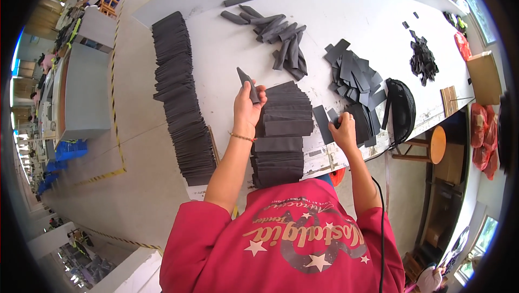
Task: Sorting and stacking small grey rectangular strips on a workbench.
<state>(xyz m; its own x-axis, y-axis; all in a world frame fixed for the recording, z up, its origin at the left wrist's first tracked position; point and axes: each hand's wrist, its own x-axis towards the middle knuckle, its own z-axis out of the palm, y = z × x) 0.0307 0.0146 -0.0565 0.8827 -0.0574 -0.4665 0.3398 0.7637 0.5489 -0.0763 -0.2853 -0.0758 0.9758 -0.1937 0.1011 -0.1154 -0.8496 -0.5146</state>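
Observation:
My left hand (248, 110) is closed around a dark grey fabric sleeve (243, 78), whose narrow end sticks up past the fingers. Below it lies a fanned row of flat dark fabric pieces (286, 112). My right hand (345, 130) pinches a small dark strip (333, 115), low over the table's near edge. Just left of that hand is a flat dark panel (323, 124); to its right, dark panels are layered together. Beyond sits a heap of loose flat panels (350, 74). Rolled dark sleeves (286, 34) are scattered farther back.
A long packed row of dark pieces (175, 87) lines the white table's (319, 6) left edge. Right of my right hand stands a black mesh bag (401, 110), with a small heap of dark bits (423, 59) behind. A round wooden stool (437, 145) stands beyond the table edge.

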